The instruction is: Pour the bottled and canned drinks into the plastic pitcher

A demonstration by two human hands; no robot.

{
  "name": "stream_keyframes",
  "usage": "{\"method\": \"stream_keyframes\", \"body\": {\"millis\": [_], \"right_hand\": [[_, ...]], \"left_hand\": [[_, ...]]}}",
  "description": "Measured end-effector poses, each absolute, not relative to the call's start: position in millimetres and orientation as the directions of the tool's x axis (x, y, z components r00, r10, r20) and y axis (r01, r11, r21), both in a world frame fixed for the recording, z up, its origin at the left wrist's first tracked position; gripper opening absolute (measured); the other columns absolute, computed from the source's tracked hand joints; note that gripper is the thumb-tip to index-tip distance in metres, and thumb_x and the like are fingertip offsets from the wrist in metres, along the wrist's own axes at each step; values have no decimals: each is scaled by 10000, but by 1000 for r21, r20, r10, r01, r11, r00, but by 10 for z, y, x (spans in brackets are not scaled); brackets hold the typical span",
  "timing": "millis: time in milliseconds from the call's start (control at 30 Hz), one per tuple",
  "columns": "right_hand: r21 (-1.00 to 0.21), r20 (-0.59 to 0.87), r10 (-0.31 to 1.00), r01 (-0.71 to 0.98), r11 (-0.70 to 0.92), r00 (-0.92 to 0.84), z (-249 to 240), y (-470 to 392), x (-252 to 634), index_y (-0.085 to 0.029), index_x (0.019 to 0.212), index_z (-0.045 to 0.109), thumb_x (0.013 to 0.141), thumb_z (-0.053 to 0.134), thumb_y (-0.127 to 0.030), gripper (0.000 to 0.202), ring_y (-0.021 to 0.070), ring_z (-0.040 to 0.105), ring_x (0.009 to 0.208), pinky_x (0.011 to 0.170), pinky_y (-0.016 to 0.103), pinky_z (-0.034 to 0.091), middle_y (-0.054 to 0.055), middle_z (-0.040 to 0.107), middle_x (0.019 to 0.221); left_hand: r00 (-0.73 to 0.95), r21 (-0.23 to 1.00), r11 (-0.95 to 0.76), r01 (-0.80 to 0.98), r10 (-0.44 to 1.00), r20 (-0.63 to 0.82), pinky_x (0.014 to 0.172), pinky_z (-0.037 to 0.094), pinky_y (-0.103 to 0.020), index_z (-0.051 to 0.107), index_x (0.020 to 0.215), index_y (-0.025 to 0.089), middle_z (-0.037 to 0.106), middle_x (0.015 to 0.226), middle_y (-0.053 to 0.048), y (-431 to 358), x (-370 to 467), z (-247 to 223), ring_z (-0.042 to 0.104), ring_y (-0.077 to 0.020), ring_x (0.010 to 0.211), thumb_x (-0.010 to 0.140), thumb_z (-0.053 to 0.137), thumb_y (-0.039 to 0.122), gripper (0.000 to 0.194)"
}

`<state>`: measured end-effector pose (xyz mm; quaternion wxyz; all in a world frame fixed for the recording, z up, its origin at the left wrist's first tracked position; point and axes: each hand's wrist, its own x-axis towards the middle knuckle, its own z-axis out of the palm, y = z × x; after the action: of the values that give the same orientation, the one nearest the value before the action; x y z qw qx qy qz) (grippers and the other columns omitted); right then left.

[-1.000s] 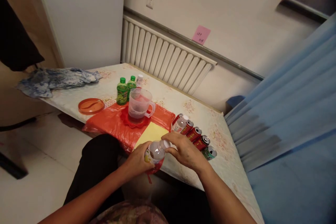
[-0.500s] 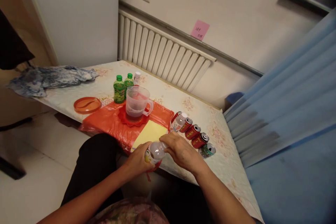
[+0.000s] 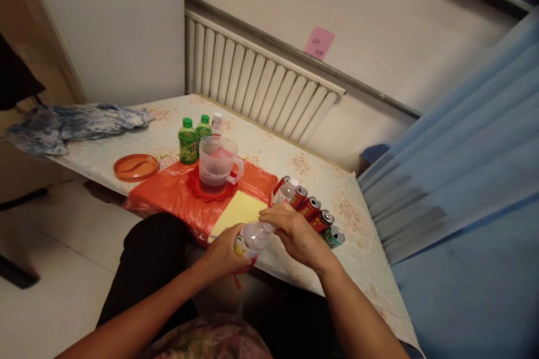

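My left hand (image 3: 225,251) is wrapped round the body of a clear plastic bottle (image 3: 256,237) with a colourful label. The bottle tilts to the right over the table's front edge. My right hand (image 3: 290,233) closes its fingers over the bottle's top and hides the cap end. Just beyond lies a yellow sheet (image 3: 238,210). Behind it a clear plastic measuring jug (image 3: 217,165), with some liquid at its bottom, stands on a red scalloped dish (image 3: 194,186).
Two green-capped drink bottles (image 3: 188,143) and a white-capped bottle (image 3: 217,122) stand behind the jug. Several cans (image 3: 311,207) and another clear bottle (image 3: 286,190) line up at right. An orange lid (image 3: 135,167) lies left of a red plastic bag (image 3: 168,196). A blue curtain (image 3: 463,151) hangs at right.
The bottle has shifted slightly right and up with both hands. My right hand's fingers have moved further over the bottle's top. The view has shifted a little.
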<state>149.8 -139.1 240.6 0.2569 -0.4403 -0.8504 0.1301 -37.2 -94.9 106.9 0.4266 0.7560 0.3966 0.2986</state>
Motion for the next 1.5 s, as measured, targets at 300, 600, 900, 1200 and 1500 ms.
{"method": "stream_keyframes", "body": {"millis": [300, 600, 900, 1200, 1500], "right_hand": [[-468, 273, 834, 691, 551, -480, 2351, -1363, 1517, -214, 1189, 681, 950, 542, -125, 291, 207, 615, 1073, 958, 358, 468, 67, 708, 1164], [-428, 221, 868, 755, 497, -445, 2343, -1390, 1477, -214, 1135, 689, 911, 619, -130, 249, 222, 622, 1024, 944, 365, 454, 60, 722, 1097], [-712, 247, 959, 647, 275, -136, 2109, -1379, 1736, -261, 1384, 536, 793, 762, -268, 632, 240, 607, 1089, 916, 411, 499, 86, 632, 1307], [-950, 22, 993, 313, -16, 116, 1203, -1536, 1424, -231, 1290, 593, 647, 778, -207, 670, 215, 667, 918, 760, 330, 563, 54, 698, 1157], [-889, 141, 855, 444, -112, 499, 744, -1506, 1094, -178, 1128, 610, 624, 634, -215, 506, 254, 705, 850, 730, 314, 568, 85, 746, 967]], "left_hand": [[519, 875, -329, 355, 848, 108, 854, 495, -345, 580, 1145, 201, 678, 1074, -37, -960, -373, 1127, 630, -240, 961, 596, 735, 228, 571], [508, 879, -342, 331, 850, 140, 864, 499, -354, 577, 1154, 199, 676, 1075, -37, -971, -358, 1070, 630, -243, 967, 589, 743, 228, 590], [476, 925, -261, 277, 873, 104, 944, 482, -375, 529, 1222, 204, 664, 1197, -75, -886, -357, 1186, 621, -260, 1081, 592, 753, 220, 669], [426, 962, -175, 211, 902, 70, 874, 499, -348, 535, 1209, 190, 681, 1133, -53, -794, -248, 1200, 640, -245, 1009, 582, 729, 191, 657], [418, 923, -216, 318, 906, 68, 910, 485, -382, 543, 1169, 192, 680, 1106, -51, -886, 46, 1167, 632, -252, 1018, 591, 720, 184, 604]]}}
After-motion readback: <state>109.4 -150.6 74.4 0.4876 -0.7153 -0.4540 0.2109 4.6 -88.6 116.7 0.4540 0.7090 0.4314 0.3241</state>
